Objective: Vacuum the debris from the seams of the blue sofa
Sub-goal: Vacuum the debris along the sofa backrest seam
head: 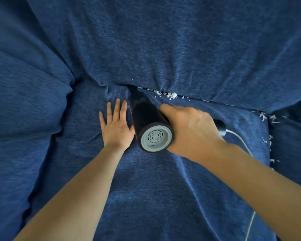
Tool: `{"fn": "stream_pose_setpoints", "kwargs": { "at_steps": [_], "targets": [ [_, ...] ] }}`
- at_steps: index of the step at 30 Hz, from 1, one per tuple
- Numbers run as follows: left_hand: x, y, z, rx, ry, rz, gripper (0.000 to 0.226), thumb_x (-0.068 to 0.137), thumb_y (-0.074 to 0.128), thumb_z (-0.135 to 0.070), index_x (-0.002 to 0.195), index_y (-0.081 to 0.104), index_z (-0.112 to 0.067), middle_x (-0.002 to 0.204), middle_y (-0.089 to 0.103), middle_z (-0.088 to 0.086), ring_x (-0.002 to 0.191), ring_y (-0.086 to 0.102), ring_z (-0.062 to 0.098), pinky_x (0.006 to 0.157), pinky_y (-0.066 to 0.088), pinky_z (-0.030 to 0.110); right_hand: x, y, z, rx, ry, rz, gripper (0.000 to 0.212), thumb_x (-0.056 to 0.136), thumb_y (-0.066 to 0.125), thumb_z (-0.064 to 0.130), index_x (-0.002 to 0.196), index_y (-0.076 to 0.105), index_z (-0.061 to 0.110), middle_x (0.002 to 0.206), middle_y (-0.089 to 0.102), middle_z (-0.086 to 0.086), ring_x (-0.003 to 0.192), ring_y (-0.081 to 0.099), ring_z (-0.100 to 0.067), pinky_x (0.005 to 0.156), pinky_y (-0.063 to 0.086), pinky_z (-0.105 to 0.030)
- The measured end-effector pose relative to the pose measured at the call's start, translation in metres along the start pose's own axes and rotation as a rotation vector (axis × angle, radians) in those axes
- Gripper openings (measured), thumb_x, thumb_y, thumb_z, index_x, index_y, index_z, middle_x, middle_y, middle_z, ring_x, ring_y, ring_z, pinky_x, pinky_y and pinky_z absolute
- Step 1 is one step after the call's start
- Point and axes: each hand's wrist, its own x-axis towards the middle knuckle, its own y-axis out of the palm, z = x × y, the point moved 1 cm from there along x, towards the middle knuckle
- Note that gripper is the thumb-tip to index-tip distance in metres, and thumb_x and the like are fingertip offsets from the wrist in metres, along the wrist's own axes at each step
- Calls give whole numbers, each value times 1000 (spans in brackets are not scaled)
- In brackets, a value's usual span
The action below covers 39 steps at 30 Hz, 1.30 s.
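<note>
One blue sofa (163, 40) fills the view, its seat cushion (146, 188) below and its back cushion (181, 49) above. One black handheld vacuum (146, 117) lies tilted across the seat, its narrow nozzle pushed into the seam (207, 101) where seat meets back. Its grey vented rear cap (155, 138) faces the camera. The right hand (191, 131) grips the vacuum's handle, fingers curled around it. One white cord (247, 150) trails from the handle's end down the right side. The left hand (116, 126) lies flat on the seat just left of the vacuum, fingers straight and slightly spread. White debris (171, 95) sits in clumps along the seam right of the nozzle, and more flakes (268, 117) lie in the side seam at right.
</note>
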Motion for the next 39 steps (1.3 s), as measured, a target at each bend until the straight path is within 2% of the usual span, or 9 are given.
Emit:
{"fn": "stream_pose_setpoints", "kwargs": {
  "at_steps": [4, 9, 14, 16, 19, 24, 30, 35, 39],
  "targets": [
    [1, 6, 2, 50, 9, -21, 73, 94, 23, -60, 157, 5, -27, 165, -10, -5, 150, -16, 22, 120, -7, 51, -5, -2, 2, -19, -26, -132, 40, 70, 70, 37, 80, 33, 28, 65, 51, 9, 54, 41, -22, 52, 29, -28],
    [1, 10, 4, 34, 0, -50, 67, 99, 30, -51, 157, 8, -27, 165, -6, -6, 150, -15, 20, 121, -4, 50, 10, 7, 6, -3, 16, -20, 38, 79, 65, 42, 87, 30, 30, 80, 57, 8, 67, 47, -22, 59, 36, -31],
    [-1, 5, 0, -5, 18, -66, 87, 82, -2, -64, 157, 10, -23, 165, -1, -4, 151, -9, 22, 121, -6, 49, -6, 5, 2, -31, -1, -31, 39, 75, 66, 41, 83, 31, 29, 73, 57, 6, 62, 56, -25, 54, 33, -30],
    [-1, 4, 0, -16, 15, -74, 84, 85, 2, -64, 157, 10, -23, 165, 0, -4, 151, -8, 22, 121, -6, 49, -13, -1, 2, -25, -4, -109, 43, 67, 71, 37, 79, 31, 28, 63, 55, 6, 49, 44, -25, 48, 26, -27],
    [-2, 4, 0, -7, 3, -66, 77, 89, 12, -60, 157, 6, -23, 165, -1, -4, 151, -8, 23, 121, -5, 49, -14, -5, 4, -58, 10, -84, 44, 69, 71, 39, 79, 30, 28, 63, 54, 7, 50, 38, -23, 46, 19, -25],
    [-2, 1, -1, -4, 10, -39, 76, 94, 25, -57, 157, -1, -24, 165, -5, -4, 151, -11, 23, 121, -6, 49, -10, 0, 4, -43, 50, -28, 37, 82, 60, 47, 86, 28, 28, 74, 47, 9, 65, 43, -22, 60, 34, -31],
    [-4, -1, -1, -9, 15, -28, 77, 92, 21, -59, 157, 0, -24, 165, -6, -3, 151, -11, 23, 121, -7, 49, -17, -13, 11, -111, 23, -113, 41, 70, 71, 39, 78, 32, 27, 58, 43, 9, 50, 37, -25, 47, 15, -23],
    [-2, -2, -1, 4, 5, -19, 74, 98, 30, -55, 157, -2, -24, 165, -8, -4, 151, -13, 22, 121, -7, 49, -7, -7, 9, -72, 70, -49, 34, 82, 60, 43, 86, 30, 28, 79, 57, 7, 65, 42, -25, 60, 30, -31],
    [-4, -3, -1, -20, 20, -24, 74, 98, 30, -56, 157, -1, -24, 165, -7, -4, 151, -13, 22, 121, -9, 48, -21, -14, 12, -79, 38, -109, 38, 73, 69, 37, 81, 34, 26, 65, 50, 6, 55, 39, -24, 54, 28, -29]
  ]
}}
